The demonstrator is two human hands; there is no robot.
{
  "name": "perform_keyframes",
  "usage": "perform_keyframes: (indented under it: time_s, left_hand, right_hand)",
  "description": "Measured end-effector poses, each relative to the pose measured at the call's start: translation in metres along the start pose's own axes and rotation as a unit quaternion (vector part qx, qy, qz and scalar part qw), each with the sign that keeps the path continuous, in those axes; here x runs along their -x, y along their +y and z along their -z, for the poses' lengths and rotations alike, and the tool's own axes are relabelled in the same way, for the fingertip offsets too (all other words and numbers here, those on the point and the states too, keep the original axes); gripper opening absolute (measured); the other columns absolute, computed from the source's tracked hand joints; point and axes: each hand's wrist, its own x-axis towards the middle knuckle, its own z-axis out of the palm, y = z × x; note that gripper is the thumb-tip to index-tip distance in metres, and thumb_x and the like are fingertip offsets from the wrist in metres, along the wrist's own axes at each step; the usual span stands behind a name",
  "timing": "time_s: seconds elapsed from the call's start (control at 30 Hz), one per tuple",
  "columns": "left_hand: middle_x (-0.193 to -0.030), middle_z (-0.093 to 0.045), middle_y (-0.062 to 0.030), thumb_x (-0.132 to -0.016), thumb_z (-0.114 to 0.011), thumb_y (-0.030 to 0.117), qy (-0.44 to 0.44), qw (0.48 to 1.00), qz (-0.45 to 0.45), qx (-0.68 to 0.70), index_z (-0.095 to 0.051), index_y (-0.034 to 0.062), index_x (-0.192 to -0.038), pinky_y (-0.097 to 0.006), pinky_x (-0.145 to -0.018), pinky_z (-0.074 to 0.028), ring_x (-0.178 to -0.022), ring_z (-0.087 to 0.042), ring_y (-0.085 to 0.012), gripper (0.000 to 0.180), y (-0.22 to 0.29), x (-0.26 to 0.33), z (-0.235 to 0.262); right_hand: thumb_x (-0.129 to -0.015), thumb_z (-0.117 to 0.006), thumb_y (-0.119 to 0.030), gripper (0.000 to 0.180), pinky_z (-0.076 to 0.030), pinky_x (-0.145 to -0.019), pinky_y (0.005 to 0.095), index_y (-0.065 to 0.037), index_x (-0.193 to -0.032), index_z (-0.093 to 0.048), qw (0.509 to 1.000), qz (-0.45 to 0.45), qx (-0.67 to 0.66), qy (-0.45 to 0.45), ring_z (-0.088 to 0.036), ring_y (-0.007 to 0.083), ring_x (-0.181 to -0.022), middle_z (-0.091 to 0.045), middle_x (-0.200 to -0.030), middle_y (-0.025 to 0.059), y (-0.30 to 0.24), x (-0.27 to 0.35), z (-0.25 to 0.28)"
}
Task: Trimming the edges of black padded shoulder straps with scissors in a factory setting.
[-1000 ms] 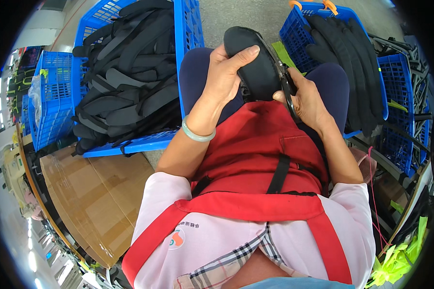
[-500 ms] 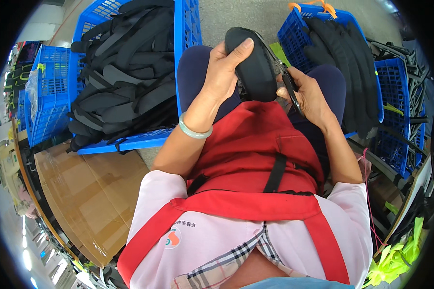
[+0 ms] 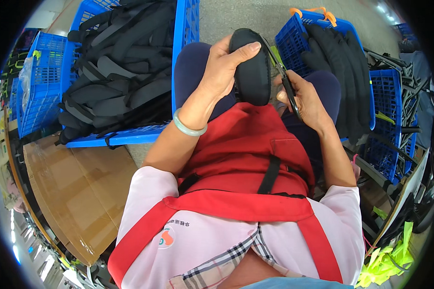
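Your left hand [image 3: 220, 72] is clamped on a black padded oval piece [image 3: 251, 67], thumb across its top, fingers behind it, holding it upright over your lap just above the red apron [image 3: 248, 149]. Your right hand [image 3: 306, 98] is closed around the handles of dark scissors [image 3: 284, 79], blades slanting up along the pad's right edge and touching or almost touching it; cannot tell which. A pale green bangle [image 3: 188, 129] sits on your left wrist. Left of your knees, a blue crate [image 3: 130, 72] holds grey-black padded straps; a second blue basket [image 3: 332, 58] on your right holds more black pieces. Flat cardboard [image 3: 77, 192] lies lower left
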Motion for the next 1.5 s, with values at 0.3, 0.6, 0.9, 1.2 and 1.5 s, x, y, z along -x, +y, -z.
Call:
perform_keyframes:
  time_s: [0.3, 0.6, 0.9, 1.2, 1.5]
  left_hand:
    - [-0.087, -0.066, -0.0027, -0.085, -0.071, 0.012, -0.021, 0.999, 0.018, -0.025, -0.064, 0.0005, -0.100, -0.023, -0.069, -0.052, -0.077, -0.063, -0.0095, 0.020, -0.001, 0.003, 0.000]
    - [-0.089, -0.066, -0.0034, -0.086, -0.069, 0.011, -0.026, 0.999, 0.031, -0.016, -0.064, -0.0002, -0.103, -0.025, -0.072, -0.053, -0.079, -0.064, -0.0106, 0.021, -0.001, 0.004, -0.002]
    - [-0.088, -0.066, -0.0040, -0.086, -0.069, 0.009, -0.040, 0.998, 0.032, -0.049, -0.062, -0.0017, -0.103, -0.024, -0.070, -0.053, -0.078, -0.063, -0.0103, 0.021, -0.004, 0.007, -0.006]
    - [-0.088, -0.066, -0.0052, -0.085, -0.071, 0.010, -0.055, 0.994, 0.059, -0.073, -0.062, -0.0019, -0.104, -0.025, -0.069, -0.053, -0.077, -0.063, -0.0108, 0.024, -0.006, 0.008, -0.008]
    - [-0.088, -0.066, -0.0053, -0.085, -0.069, 0.009, -0.042, 0.996, 0.066, -0.041, -0.061, -0.0024, -0.105, -0.025, -0.069, -0.053, -0.077, -0.063, -0.0112, 0.024, -0.006, 0.007, -0.008]
  right_hand:
    - [-0.082, -0.072, -0.044, 0.047, -0.036, -0.050, 0.0236, -0.002, -0.094, -0.056, 0.993, -0.081, -0.075, -0.042, -0.046, 0.0095, -0.053, -0.049, -0.064, 0.0000, -0.014, 0.003, 0.011]
    - [-0.071, -0.078, -0.048, 0.061, -0.046, -0.061, 0.0407, 0.000, -0.097, -0.050, 0.944, -0.003, 0.306, 0.122, -0.058, 0.0342, -0.066, -0.054, -0.066, 0.0136, -0.027, 0.013, 0.017]
    - [-0.072, -0.078, -0.043, 0.058, -0.043, -0.060, 0.0407, 0.000, -0.097, -0.049, 0.956, -0.030, 0.286, 0.057, -0.054, 0.0398, -0.066, -0.054, -0.067, 0.0193, -0.027, 0.015, 0.034]
    - [-0.075, -0.076, -0.042, 0.055, -0.041, -0.059, 0.0407, 0.001, -0.097, -0.049, 0.953, -0.019, 0.298, 0.044, -0.045, 0.0389, -0.063, -0.050, -0.066, 0.0187, -0.030, 0.018, 0.044]
    - [-0.071, -0.078, -0.046, 0.060, -0.043, -0.061, 0.0394, -0.001, -0.098, -0.048, 0.954, -0.020, 0.286, 0.086, -0.052, 0.0336, -0.063, -0.051, -0.066, 0.0133, -0.027, 0.029, 0.034]
